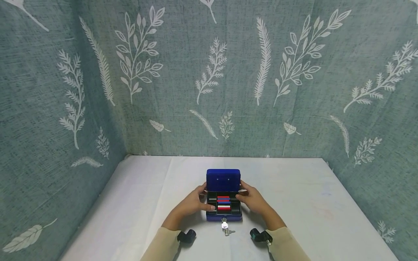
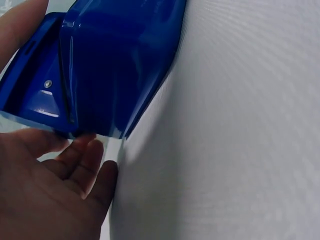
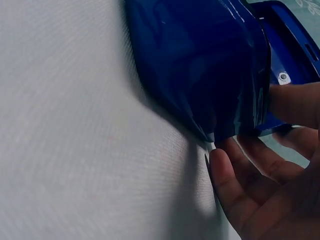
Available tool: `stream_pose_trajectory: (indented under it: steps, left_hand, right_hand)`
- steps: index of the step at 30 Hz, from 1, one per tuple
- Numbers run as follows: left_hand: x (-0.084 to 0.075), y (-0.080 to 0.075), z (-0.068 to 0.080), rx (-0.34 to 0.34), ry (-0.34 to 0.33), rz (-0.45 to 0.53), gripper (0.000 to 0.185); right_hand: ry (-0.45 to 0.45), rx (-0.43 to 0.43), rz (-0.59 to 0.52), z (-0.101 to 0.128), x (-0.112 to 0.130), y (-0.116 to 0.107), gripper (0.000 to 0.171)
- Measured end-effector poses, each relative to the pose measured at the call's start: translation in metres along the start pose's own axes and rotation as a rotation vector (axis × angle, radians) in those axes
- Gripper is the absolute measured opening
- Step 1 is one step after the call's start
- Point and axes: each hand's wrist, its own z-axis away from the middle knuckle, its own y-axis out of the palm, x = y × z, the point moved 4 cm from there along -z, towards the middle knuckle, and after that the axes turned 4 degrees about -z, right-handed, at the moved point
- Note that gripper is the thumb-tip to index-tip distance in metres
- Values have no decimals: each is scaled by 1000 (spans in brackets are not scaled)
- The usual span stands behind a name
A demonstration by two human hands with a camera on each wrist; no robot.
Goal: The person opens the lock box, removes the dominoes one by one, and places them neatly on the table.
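A blue metal cash box (image 1: 213,218) stands on the table with its lid (image 1: 223,181) raised at the back. Inside sits a black compartment tray (image 1: 235,208); red, blue and white strips (image 1: 223,200) lie in its middle. My left hand (image 1: 191,204) grips the box's left side, thumb over the tray and fingers round toward the back corner. On the right side my right hand (image 1: 256,201) holds the box likewise, its thumb at the rim. Both wrist views show the blue side wall (image 2: 120,65) close up, with fingertips at its rear edge. A key set (image 1: 225,226) hangs at the front lock.
The box rests on a table with a white cloth (image 1: 140,195). Green leaf-patterned fabric (image 1: 235,79) surrounds the table at the back and sides. Black wrist cameras (image 1: 187,236) are strapped over the beige sleeves (image 1: 163,244).
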Motion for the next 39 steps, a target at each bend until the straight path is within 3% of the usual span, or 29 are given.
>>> stream_pose_trajectory:
  steps: [9, 19, 23, 32, 39]
  left_hand:
    - [1, 2, -2, -20, -22, -26, 110]
    - [3, 5, -1, -6, -52, -22, 113]
    - [5, 5, -1, -2, -59, -16, 114]
    - [3, 3, 6, 18, -46, -108, 121]
    - [5, 3, 11, 24, 14, -97, 119]
  right_hand:
    - [-55, 15, -46, 2, 0, -1, 63]
    - [-3, -50, -47, 6, 10, 0, 57]
    - [6, -64, -33, 2, -2, 0, 57]
    - [36, -66, -48, 1, -5, 0, 58]
    - [45, -78, 10, 3, -2, 0, 55]
